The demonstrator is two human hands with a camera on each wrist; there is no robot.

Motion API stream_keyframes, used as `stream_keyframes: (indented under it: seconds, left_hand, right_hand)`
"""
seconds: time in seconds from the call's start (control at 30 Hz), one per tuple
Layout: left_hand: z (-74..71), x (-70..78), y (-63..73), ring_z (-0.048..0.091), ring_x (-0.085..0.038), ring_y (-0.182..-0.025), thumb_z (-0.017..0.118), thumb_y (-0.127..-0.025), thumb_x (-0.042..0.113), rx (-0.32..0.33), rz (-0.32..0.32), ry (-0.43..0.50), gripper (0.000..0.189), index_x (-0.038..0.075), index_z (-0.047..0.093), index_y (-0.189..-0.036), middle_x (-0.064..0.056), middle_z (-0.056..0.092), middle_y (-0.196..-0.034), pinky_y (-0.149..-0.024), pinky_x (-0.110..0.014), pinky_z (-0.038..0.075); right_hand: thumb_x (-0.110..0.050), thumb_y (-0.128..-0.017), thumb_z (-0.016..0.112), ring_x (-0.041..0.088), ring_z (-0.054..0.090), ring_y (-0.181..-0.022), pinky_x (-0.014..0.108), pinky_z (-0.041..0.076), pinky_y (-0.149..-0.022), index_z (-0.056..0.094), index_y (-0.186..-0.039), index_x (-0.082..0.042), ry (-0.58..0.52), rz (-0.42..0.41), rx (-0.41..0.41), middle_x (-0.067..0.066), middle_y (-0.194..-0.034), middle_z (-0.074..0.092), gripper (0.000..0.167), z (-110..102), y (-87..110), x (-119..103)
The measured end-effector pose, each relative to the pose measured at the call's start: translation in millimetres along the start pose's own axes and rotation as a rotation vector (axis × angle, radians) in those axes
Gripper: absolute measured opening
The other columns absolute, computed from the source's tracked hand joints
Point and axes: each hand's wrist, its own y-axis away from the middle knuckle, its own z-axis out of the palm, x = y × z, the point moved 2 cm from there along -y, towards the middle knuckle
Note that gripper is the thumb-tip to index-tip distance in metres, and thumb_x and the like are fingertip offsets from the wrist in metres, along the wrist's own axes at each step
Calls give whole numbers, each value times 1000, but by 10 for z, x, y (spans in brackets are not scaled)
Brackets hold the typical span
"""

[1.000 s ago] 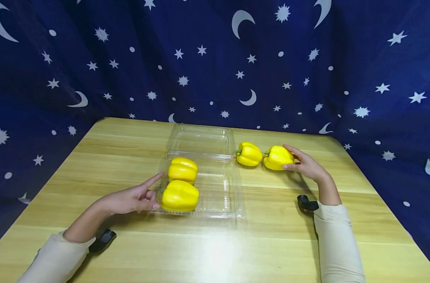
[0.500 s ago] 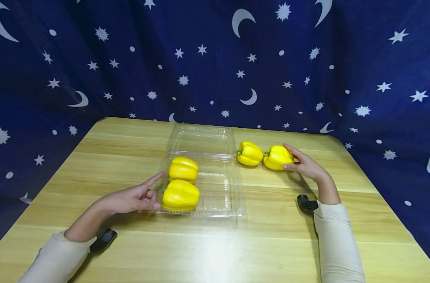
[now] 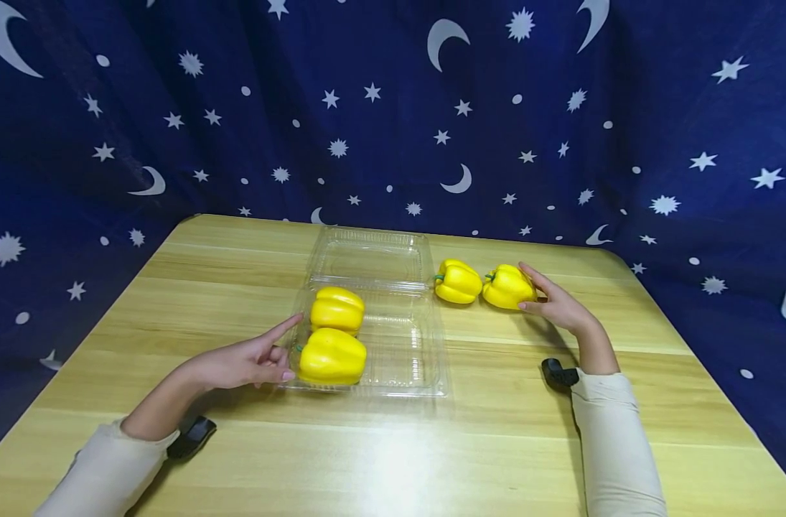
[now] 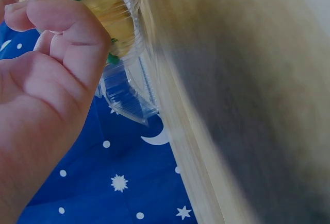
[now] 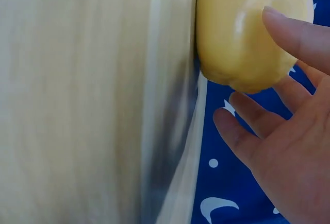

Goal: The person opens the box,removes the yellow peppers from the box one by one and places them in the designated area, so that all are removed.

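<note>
My right hand grips a yellow bell pepper on the table, thumb on the near side and index finger on the far side. In the right wrist view the thumb lies over that pepper's rounded end, the lower fingers spread beneath. Left of it lies another yellow bell pepper. A clear plastic clamshell container lies unfolded, holding a far pepper and a near pepper in its left half. My left hand touches the container's left edge, index finger straight, thumb extended, other fingers bent.
The container's lid lies flat behind its base. Everything rests on a light wooden table. A dark blue curtain with moons and stars hangs behind it. Black wrist straps show at both sleeves.
The hands and peppers keep their places. Only a slight shift of the head view shows.
</note>
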Motion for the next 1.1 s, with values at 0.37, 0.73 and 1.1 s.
stream_keyframes:
  seconds: [0.37, 0.73, 1.1]
  left_hand:
    - [13, -3, -2, 41, -10, -57, 56, -90, 17, -8, -1, 6, 88, 9, -13, -145, -4, 48, -76, -49, -27, 36]
    - [3, 6, -7, 40, -9, -57, 57, -90, 20, -3, -23, -5, 90, 7, -13, -145, -4, 48, -76, -49, -25, 35]
    - [-10, 7, -2, 41, -11, -58, 57, -90, 21, -2, -30, -10, 91, 8, -14, -145, -7, 50, -76, -51, -26, 37]
  right_hand:
    - [-8, -87, 59, 48, 2, -135, 64, 12, -103, 3, -147, -8, 5, 30, 40, 21, -151, 1, 82, 2, 92, -51]
    - [-17, -86, 62, 49, 1, -134, 67, 9, -101, 1, -148, -14, 30, 80, 80, 15, -153, -4, 87, 32, 124, -126]
    - [-27, -86, 62, 41, -2, -138, 67, 7, -102, 2, -148, -17, 87, 13, 162, 13, -153, -5, 86, 130, 143, -410]
